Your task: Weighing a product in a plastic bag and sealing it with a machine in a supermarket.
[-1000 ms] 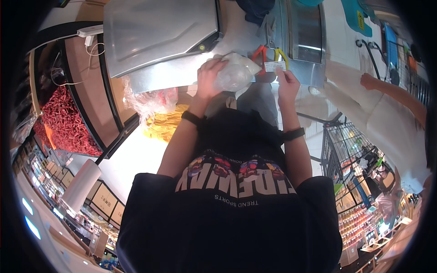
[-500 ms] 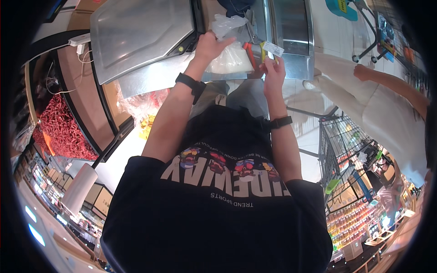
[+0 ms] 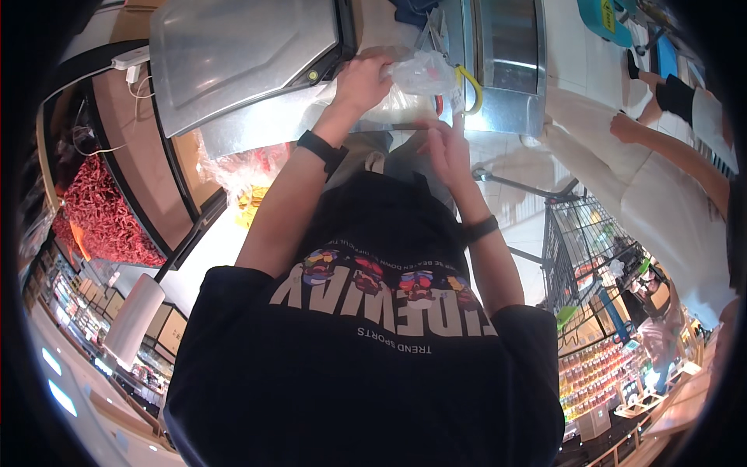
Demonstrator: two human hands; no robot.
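A clear plastic bag [image 3: 424, 74] of pale contents rests on the metal counter in front of me. My left hand [image 3: 366, 82] is closed on its bunched upper part. Just right of the bag's lower part is my right hand [image 3: 446, 152], its fingers partly spread. At its raised fingertips is a white label [image 3: 457, 100], edge-on and hard to make out. A yellow curved handle [image 3: 473, 89] stands behind the label. Beside it a red piece [image 3: 439, 105] shows, partly covered by the bag.
A large metal lid or panel [image 3: 245, 58] stands left of the bag. Dried red chillies [image 3: 109, 210] fill a bin farther left. On the right are a wire shopping cart [image 3: 587, 257] and a person in light clothing [image 3: 654, 187]. Crumpled plastic bags [image 3: 241, 171] hang below the counter.
My left hand has pulled the bag's upper part to the right, over the red piece. My right hand has moved down and left, and the label has turned edge-on.
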